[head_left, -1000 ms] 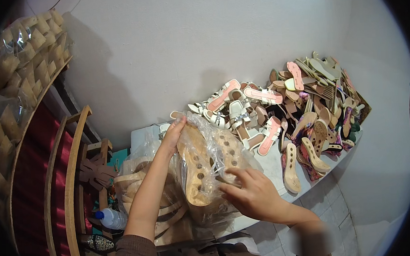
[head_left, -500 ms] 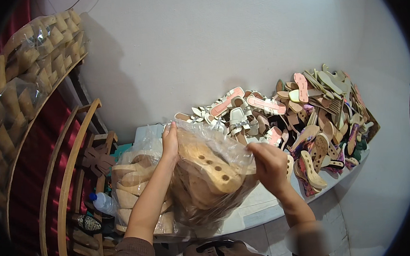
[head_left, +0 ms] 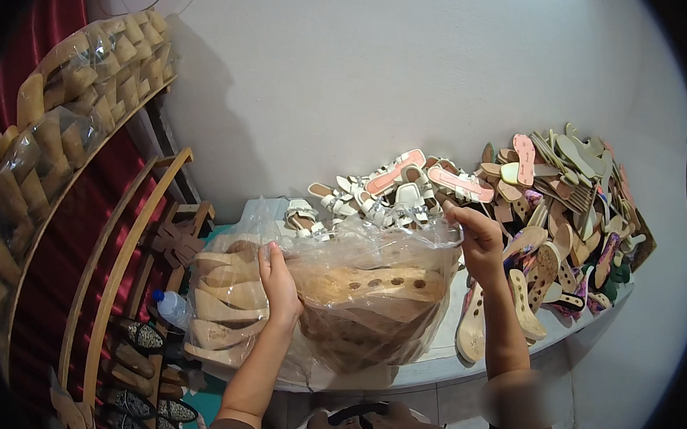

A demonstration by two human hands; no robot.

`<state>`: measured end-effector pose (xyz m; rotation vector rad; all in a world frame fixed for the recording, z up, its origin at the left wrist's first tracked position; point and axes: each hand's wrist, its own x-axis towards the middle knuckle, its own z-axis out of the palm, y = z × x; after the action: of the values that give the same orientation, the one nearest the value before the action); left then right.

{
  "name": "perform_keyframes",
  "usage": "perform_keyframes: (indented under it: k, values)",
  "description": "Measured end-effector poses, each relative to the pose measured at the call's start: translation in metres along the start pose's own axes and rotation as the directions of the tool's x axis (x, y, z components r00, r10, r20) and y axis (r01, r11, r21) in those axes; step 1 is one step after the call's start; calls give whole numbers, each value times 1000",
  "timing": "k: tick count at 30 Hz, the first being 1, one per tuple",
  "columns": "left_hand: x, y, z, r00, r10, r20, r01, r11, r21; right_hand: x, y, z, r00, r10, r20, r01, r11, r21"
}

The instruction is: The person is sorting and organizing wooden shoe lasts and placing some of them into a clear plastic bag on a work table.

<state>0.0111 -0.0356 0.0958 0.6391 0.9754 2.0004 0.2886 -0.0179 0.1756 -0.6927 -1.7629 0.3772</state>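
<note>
Upright in front of me on the table stands a clear plastic bag filled with stacked wooden shoe soles. Its top sole lies sideways and has a row of dark holes. My left hand grips the bag's left edge, fingers pointing up. At the upper right corner my right hand is closed on the bag's rim and stretches the plastic. Left of it, close to my left forearm, sits another clear bag of pale wedge soles.
White sandals are heaped behind the bag. A large pile of loose soles and patterned sandals covers the table's right side. To the left are a bottle with a blue cap, a wooden rack with shoes, and a shelf of bagged wooden blocks.
The bag of soles has gone from tilted to upright, and its top sole now lies level. My right hand has moved up and right with the rim, spreading the bag wider. My view has shifted slightly.
</note>
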Motion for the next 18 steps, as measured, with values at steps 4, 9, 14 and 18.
perform_keyframes:
  k: [4, 9, 14, 18]
  values:
    - [1, -1, -14, 993, 94, 70, -104, 981, 165, 2, -10, -14, 995, -46, 83, 44, 999, 27]
    - [14, 14, -21, 943, -3, 333, -118, 932, 343, -6, -10, -22, 991, 57, 125, -63, 997, 39]
    - [14, 17, -16, 924, 21, 382, -164, 923, 347, -28, 1, -24, 953, 283, -110, -251, 938, 238]
    - [22, 34, -18, 831, 34, 555, -366, 785, 500, -71, 5, -9, 996, 91, -6, -83, 923, 375]
